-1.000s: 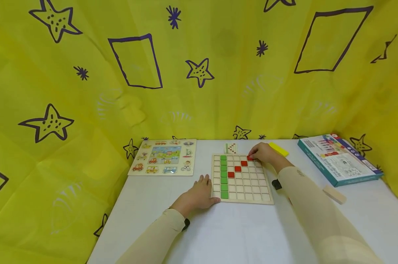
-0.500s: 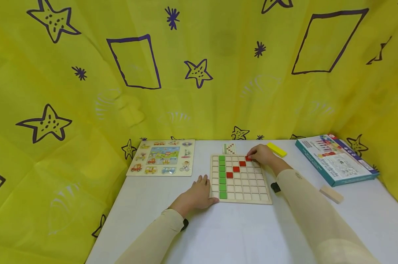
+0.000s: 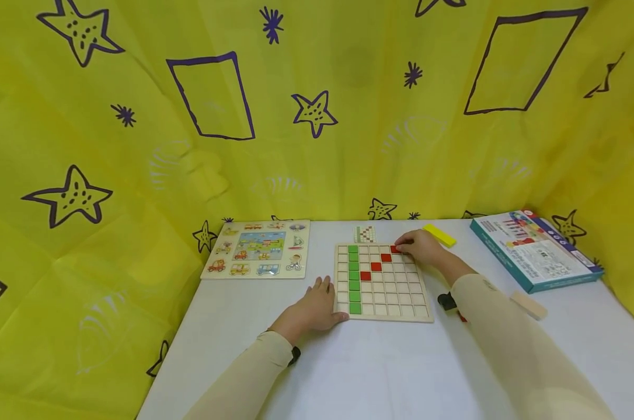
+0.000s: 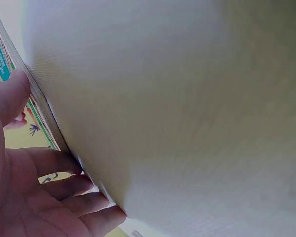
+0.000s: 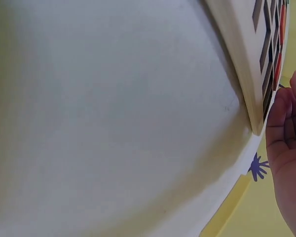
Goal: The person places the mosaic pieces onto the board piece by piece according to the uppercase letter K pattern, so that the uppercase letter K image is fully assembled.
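A square wooden grid board (image 3: pixel 385 318) lies on the white table, with a column of green tiles (image 3: pixel 354 285) near its left side. Red tiles (image 3: pixel 376 267) climb diagonally to the top row. My left hand (image 3: pixel 312 306) rests along the board's left edge, fingers extended and thumb at the near-left corner; in the left wrist view its fingertips (image 4: pixel 111 215) touch the edge. At the far edge, my right hand (image 3: pixel 421 247) pinches the red tile (image 3: pixel 394 249) at the top-row cell, partly covering it. The right wrist view shows its fingers bent beside the board's corner.
Behind the board is a small pattern card (image 3: pixel 365 234). A yellow block (image 3: pixel 439 235) sits at back right, and a plain wooden block (image 3: pixel 528 305) lies near the teal-edged box (image 3: pixel 537 249). A vehicle puzzle (image 3: pixel 255 249) lies at left. Something red (image 3: pixel 462 317) shows beside the right sleeve.
The right hand stays at the top-row red tile, which now lies flatter in its cell. The right forearm has shifted slightly, uncovering something red beside the sleeve. The left hand keeps its place.
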A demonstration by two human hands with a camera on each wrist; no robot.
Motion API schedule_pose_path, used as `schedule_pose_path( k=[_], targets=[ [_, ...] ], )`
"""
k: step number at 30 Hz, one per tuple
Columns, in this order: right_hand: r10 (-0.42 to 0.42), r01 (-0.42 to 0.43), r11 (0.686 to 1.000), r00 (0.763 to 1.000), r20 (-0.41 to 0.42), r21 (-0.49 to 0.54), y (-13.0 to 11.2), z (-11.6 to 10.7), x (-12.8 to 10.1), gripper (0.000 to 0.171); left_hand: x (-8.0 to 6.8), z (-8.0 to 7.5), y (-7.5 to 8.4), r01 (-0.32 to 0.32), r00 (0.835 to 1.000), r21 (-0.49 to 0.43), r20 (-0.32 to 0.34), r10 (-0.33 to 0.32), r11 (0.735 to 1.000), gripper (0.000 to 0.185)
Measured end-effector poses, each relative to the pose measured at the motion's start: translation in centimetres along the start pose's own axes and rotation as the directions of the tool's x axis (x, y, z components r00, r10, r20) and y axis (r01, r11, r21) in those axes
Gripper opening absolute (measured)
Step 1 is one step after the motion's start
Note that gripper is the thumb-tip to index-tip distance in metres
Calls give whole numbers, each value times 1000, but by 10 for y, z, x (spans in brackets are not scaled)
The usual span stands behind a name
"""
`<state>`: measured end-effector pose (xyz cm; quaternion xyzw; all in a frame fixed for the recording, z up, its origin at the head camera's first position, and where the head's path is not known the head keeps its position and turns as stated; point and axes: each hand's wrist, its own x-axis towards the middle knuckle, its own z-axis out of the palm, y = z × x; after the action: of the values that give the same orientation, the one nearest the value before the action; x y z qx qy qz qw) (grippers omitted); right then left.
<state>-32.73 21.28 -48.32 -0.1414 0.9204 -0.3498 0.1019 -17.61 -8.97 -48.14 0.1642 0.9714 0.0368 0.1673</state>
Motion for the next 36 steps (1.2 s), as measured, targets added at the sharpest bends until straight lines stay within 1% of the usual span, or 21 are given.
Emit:
schedule_pose_path(
  k=[4, 9, 11, 16, 20, 23, 31, 36],
  targets=[
    [-3, 3, 1000, 1000, 4, -5, 1, -7, -12, 23, 1, -1, 0, -8, 1000, -2, 0, 8, 1000, 92],
    [-31, 31, 999, 1000, 0, -10, 7, -14, -31, 21, 0, 4, -1, 4, 1000, -9, 9, -4, 1000, 92],
    [-43, 43, 999, 999, 3, -19, 10, -18, -40, 20, 0, 4, -2, 10, 1000, -25, 11, -9, 1000, 92],
    [-7, 7, 999, 1000, 15, -31, 14, -30, -66, 19, -1, 2, -3, -7, 1000, -46, 7, 8, 999, 93],
    [25, -24, 1000, 998, 55, -11, 20, -40, -88, 19, 0, 1, -3, -21, 1000, -55, 7, 21, 998, 93],
    [29, -29, 1000, 997, 78, -4, 26, -45, -104, 19, 0, 0, -4, -24, 1000, -62, 6, 25, 998, 93],
    [90, -91, 996, 992, 85, 14, 51, -56, -147, 20, 1, 0, -4, -32, 999, -59, -7, 32, 998, 93],
    [80, -79, 997, 992, 98, -6, 66, -61, -168, 21, -1, -1, -1, -29, 1000, -67, -1, 29, 997, 93]
  ],
)
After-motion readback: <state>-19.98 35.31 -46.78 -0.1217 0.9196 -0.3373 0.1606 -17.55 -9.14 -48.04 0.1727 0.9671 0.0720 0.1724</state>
